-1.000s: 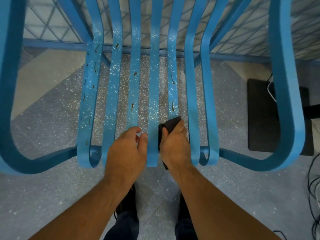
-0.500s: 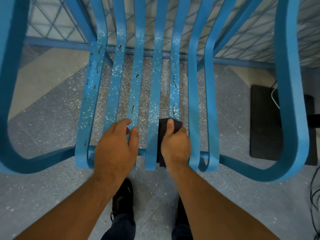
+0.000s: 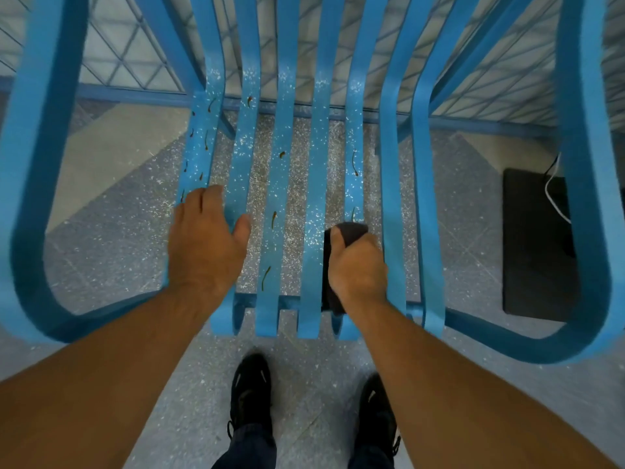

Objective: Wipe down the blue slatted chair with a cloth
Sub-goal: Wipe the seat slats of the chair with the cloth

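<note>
The blue slatted chair (image 3: 316, 184) fills the view from above, its seat slats speckled white with small dark brown streaks. My right hand (image 3: 358, 265) grips a dark cloth (image 3: 350, 230) wrapped around a slat right of centre, near the seat's front edge. My left hand (image 3: 204, 245) rests flat with straight fingers on the two leftmost seat slats, thumb reaching toward the neighbouring slat. Broad blue armrest loops curve down on both sides.
A black mat (image 3: 534, 245) with a white cable (image 3: 554, 194) lies on the speckled grey floor at the right. My two black shoes (image 3: 252, 394) stand just in front of the seat. A wire mesh fence (image 3: 135, 55) runs behind the chair.
My left hand has slid left from the middle slats onto the leftmost ones and flattened. The right hand stays on the same slat with the cloth, now closed more tightly round it.
</note>
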Motion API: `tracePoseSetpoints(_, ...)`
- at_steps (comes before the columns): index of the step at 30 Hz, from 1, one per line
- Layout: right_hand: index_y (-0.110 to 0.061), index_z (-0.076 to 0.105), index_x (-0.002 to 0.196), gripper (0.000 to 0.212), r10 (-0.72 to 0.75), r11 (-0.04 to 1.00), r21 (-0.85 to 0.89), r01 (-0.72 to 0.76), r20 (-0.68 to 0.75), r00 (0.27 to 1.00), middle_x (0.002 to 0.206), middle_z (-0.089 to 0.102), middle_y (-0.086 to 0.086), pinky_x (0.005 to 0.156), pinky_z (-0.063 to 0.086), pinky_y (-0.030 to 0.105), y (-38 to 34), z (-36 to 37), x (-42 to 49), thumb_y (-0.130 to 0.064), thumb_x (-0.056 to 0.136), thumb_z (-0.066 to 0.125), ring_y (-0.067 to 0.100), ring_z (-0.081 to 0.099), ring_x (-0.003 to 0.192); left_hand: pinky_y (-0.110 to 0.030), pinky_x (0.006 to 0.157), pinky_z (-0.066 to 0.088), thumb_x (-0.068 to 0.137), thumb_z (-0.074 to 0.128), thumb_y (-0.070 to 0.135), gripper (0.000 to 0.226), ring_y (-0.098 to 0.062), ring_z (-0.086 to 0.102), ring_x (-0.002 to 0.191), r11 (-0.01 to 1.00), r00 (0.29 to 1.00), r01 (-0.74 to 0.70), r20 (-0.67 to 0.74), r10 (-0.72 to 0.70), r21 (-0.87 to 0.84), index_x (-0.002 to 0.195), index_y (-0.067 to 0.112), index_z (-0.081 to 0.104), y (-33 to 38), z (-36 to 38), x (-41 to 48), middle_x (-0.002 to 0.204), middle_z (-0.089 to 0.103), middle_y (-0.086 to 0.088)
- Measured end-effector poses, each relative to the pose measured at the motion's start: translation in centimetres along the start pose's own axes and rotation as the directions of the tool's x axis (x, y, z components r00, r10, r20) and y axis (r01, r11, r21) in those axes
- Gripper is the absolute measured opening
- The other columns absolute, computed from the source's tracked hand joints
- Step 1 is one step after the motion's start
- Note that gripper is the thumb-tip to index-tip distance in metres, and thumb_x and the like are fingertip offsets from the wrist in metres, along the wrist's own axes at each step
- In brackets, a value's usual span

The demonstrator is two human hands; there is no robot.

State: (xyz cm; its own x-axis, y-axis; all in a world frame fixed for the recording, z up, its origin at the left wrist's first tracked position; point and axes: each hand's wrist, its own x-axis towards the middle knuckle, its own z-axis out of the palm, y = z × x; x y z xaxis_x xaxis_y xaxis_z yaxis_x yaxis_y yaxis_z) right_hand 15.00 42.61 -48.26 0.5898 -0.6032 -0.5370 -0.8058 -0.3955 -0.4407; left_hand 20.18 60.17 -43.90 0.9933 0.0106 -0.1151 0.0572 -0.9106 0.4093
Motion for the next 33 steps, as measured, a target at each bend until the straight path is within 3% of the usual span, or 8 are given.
tracePoseSetpoints(5,-0.005,0.034,0.137,0.061,-0.121,0.985,-0.138,0.106,-0.099,0.988,0.119,0.059,0.014,0.076,0.059,0.046,-0.3,0.3,-0.4,-0.053,0.099,0.036,0.033,0.064,0.099,-0.043,0.087,0.046,0.092,0.061,0.036,0.062,-0.034,0.051,0.113,0.996,0.991,0.088,0.101,-0.090,0.017,0.139,0.007,0.035,0.8,0.6,0.2,0.126,0.052,-0.016)
tracePoseSetpoints(9,-0.003,0.005,0.154,0.070,-0.276,0.917,-0.310,0.250,-0.040,0.960,0.154,0.031,0.018,0.095,0.050,0.044,1.9,0.7,-3.1,-0.037,0.102,0.038,0.035,0.048,0.128,-0.039,0.070,0.046,0.091,0.063,0.034,0.048,-0.036,0.060,0.094,0.981,0.965,0.181,0.179,-0.190,0.070,0.123,0.002,0.046,1.2,0.7,1.2,0.108,0.061,-0.018)
tracePoseSetpoints(13,-0.006,0.031,0.139,0.058,-0.164,0.964,-0.221,0.147,-0.060,0.985,0.120,0.060,0.015,0.078,0.058,0.048,1.2,0.4,-1.7,-0.048,0.099,0.039,0.035,0.065,0.098,-0.033,0.062,0.040,0.094,0.059,0.031,0.033,-0.032,0.059,0.080,0.971,0.952,0.190,0.214,-0.218,0.145,0.103,0.000,0.056,1.4,0.5,2.4,0.097,0.063,-0.019)
tracePoseSetpoints(17,-0.010,0.047,0.113,0.059,-0.011,0.998,-0.060,0.007,-0.067,0.998,0.089,0.061,0.005,0.062,0.055,0.037,-1.6,0.2,1.8,-0.065,0.094,0.036,0.028,0.064,0.077,-0.030,0.056,0.038,0.094,0.059,0.027,0.025,-0.025,0.053,0.073,0.959,0.933,0.214,0.254,-0.257,0.185,0.097,0.002,0.057,1.6,0.4,3.1,0.087,0.060,-0.013)
tracePoseSetpoints(22,-0.007,0.047,0.122,0.059,-0.068,0.995,-0.083,0.058,-0.115,0.991,0.109,0.063,0.013,0.069,0.053,0.037,-2.9,0.0,2.9,-0.059,0.098,0.032,0.032,0.064,0.092,-0.023,0.039,0.026,0.090,0.065,0.016,0.030,-0.012,0.038,0.049,0.942,0.904,0.258,0.290,-0.314,0.216,0.068,0.011,0.045,1.7,0.6,3.9,0.063,0.043,0.001)
tracePoseSetpoints(27,0.001,0.000,0.153,0.064,-0.336,0.857,-0.419,0.301,-0.012,0.942,0.155,0.022,0.023,0.093,0.052,0.043,0.4,0.7,-1.0,-0.027,0.103,0.030,0.037,0.042,0.132,-0.023,0.038,0.028,0.088,0.066,0.014,0.030,-0.014,0.044,0.050,0.946,0.894,0.252,0.324,-0.309,0.205,0.066,0.011,0.045,1.5,0.8,4.5,0.063,0.050,-0.002)
tracePoseSetpoints(29,-0.001,-0.001,0.153,0.066,-0.266,0.880,-0.403,0.253,0.023,0.964,0.154,0.024,0.022,0.092,0.053,0.045,0.7,0.6,-1.2,-0.025,0.102,0.033,0.037,0.046,0.128,-0.023,0.038,0.028,0.088,0.067,0.015,0.031,-0.014,0.046,0.051,0.949,0.893,0.258,0.330,-0.306,0.181,0.066,0.011,0.046,1.5,0.8,4.6,0.063,0.051,-0.003)
tracePoseSetpoints(33,-0.006,0.033,0.135,0.053,-0.103,0.979,-0.185,0.088,-0.074,0.992,0.122,0.058,0.016,0.076,0.057,0.043,-1.9,0.1,1.1,-0.046,0.100,0.041,0.034,0.063,0.100,-0.021,0.036,0.028,0.088,0.069,0.016,0.026,-0.012,0.047,0.051,0.949,0.888,0.267,0.339,-0.310,0.168,0.073,0.011,0.047,1.4,0.9,4.8,0.066,0.052,-0.002)
